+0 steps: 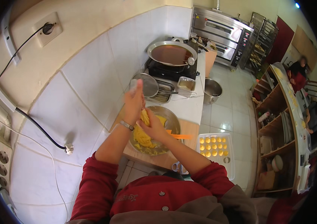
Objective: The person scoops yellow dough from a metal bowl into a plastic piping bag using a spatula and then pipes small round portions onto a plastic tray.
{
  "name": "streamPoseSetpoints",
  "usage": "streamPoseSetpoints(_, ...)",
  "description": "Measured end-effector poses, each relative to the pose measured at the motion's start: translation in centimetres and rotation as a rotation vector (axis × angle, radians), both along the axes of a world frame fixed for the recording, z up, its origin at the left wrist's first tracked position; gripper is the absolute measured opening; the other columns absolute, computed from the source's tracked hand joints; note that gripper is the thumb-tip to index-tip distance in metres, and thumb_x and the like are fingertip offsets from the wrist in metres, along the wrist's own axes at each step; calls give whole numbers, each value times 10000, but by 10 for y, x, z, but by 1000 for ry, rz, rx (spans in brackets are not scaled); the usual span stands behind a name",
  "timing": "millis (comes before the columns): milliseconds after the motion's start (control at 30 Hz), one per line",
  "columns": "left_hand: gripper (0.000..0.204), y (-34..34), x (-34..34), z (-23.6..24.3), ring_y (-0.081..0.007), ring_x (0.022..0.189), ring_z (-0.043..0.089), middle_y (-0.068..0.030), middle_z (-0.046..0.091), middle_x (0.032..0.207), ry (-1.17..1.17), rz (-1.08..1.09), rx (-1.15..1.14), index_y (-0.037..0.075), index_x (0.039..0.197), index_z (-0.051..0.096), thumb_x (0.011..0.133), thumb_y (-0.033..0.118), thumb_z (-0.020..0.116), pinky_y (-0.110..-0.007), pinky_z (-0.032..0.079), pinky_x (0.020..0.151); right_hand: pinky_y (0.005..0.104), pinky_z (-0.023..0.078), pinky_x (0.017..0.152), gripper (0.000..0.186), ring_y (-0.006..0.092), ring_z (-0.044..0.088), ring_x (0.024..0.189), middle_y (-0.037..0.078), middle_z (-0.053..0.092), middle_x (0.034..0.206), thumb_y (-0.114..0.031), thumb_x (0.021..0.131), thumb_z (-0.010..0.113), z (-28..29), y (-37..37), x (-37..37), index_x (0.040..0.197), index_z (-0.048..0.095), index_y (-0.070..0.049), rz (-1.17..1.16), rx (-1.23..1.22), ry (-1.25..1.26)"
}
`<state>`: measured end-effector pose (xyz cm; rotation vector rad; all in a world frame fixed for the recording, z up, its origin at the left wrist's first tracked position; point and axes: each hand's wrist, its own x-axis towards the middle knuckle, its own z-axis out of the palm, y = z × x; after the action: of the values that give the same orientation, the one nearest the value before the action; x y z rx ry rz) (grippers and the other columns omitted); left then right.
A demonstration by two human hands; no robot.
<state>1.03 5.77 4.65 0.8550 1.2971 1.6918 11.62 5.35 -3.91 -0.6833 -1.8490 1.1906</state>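
My left hand is raised over a steel bowl, its fingers wrapped around what looks like a translucent bag holding yellow mixture. My right hand grips the yellow-filled part just below. More yellow mixture lies in the bowl, which rests on a wooden board. An orange-handled utensil lies at the bowl's right edge. Beyond the bowl are a wire strainer on a metal tray and a small container.
A large pan of dark oil sits on a black stove. Steel ovens, a rack and a pot stand beyond. At right are a tray of yellow rounds, wooden shelves and another person. Cords hang along the left wall.
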Motion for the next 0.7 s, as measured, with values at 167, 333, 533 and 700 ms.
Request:
streamPoseSetpoints(167,508,19,-6,6,-69,346,235,48,271,458,-21,-385,-257,140,568,326,842,496,562,-219,180,340,322,432,817,442,225,556,979,157,545,1076,-264,894,492,-6,24,-2,1240,408,-1,272,-502,259)
streamPoseSetpoints(333,515,32,-3,2,-66,353,185,66,216,456,-45,-205,-84,159,563,286,844,490,563,-235,139,339,291,415,799,318,209,552,969,156,583,1005,-258,901,440,0,47,-14,1105,532,-33,197,-346,115)
streamPoseSetpoints(533,512,36,-11,-9,-64,338,200,59,235,445,-190,-102,-61,147,560,302,843,478,572,-242,151,329,395,332,886,246,219,528,998,132,600,915,-226,872,417,11,44,-5,963,575,-60,168,-71,-245)
streamPoseSetpoints(700,531,13,13,-24,-54,344,195,64,242,450,-53,-227,-56,151,528,284,857,463,562,-243,141,341,500,202,997,201,267,480,1047,99,535,971,-178,882,362,-23,36,13,953,517,-71,126,154,-333)
